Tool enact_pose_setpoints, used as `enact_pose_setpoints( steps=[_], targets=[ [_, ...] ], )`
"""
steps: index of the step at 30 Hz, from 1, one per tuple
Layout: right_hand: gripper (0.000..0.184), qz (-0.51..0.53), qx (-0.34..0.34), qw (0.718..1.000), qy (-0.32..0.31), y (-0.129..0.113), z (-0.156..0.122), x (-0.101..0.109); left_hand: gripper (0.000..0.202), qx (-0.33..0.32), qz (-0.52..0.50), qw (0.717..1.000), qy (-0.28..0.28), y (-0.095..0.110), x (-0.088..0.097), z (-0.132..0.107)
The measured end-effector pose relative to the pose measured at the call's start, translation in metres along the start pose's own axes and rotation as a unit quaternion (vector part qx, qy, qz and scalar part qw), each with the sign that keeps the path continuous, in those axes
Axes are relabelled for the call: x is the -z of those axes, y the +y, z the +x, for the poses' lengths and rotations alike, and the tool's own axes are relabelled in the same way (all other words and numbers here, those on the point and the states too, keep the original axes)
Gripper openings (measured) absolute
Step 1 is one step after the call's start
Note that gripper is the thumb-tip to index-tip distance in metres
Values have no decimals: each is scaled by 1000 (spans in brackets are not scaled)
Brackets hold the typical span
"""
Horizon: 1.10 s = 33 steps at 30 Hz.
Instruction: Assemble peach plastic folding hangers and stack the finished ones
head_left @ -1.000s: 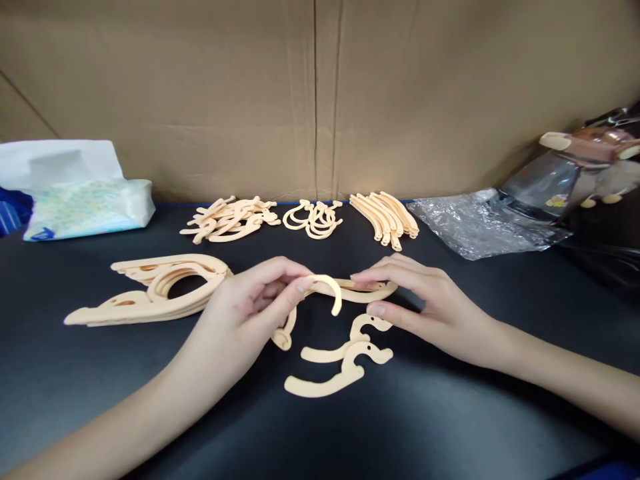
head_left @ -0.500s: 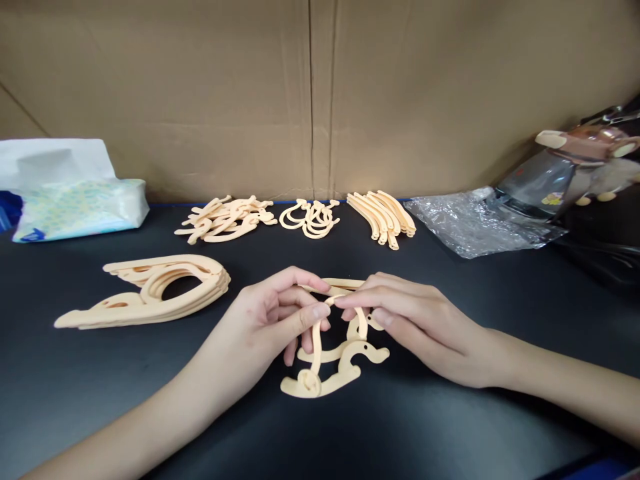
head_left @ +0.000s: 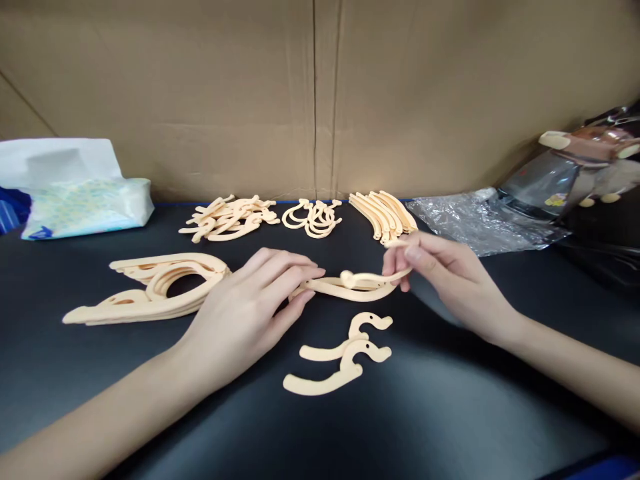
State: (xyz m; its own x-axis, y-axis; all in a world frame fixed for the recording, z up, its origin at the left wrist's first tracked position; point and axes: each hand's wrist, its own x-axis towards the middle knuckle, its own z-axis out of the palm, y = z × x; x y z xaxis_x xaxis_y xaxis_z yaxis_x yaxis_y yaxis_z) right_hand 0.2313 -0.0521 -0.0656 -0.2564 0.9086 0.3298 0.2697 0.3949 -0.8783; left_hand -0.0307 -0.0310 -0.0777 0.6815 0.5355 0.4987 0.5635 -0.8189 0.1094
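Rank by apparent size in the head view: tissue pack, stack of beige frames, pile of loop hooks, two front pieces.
1-2. tissue pack and stack of beige frames: alike, unranked.
3. two front pieces, helped by nearness.
4. pile of loop hooks.

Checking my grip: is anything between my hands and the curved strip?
Nothing visible. The left hand rests on one end of the strip, the right hand pinches the other; two loose pieces lie nearer, apart.

Room nr table [head_left: 450, 413] front — part piles [head_left: 313, 219] behind
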Motion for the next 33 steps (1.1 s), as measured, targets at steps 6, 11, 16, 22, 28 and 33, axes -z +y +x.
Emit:
enact_pose_setpoints(
  steps=[6,11,16,22,28,33],
  targets=[
    [36,150,-128,978,60,8,6,4,29,-72,21,996,-50,8,-9,5],
    [48,129,-143,980,53,8,9,8,23,-97,49,991,-81,19,-15,21],
    [44,108,-143,983,46,14,10,12,18,-119,81,985,-98,30,-26,43],
    [43,108,-151,982,41,16,9,14,16,-152,113,976,-105,39,-35,55],
    [40,101,-149,983,29,16,9,15,19,-110,146,976,-117,36,-19,41],
    [34,137,-151,979,-28,14,8,12,19,4,81,992,-96,24,5,18]
  ],
)
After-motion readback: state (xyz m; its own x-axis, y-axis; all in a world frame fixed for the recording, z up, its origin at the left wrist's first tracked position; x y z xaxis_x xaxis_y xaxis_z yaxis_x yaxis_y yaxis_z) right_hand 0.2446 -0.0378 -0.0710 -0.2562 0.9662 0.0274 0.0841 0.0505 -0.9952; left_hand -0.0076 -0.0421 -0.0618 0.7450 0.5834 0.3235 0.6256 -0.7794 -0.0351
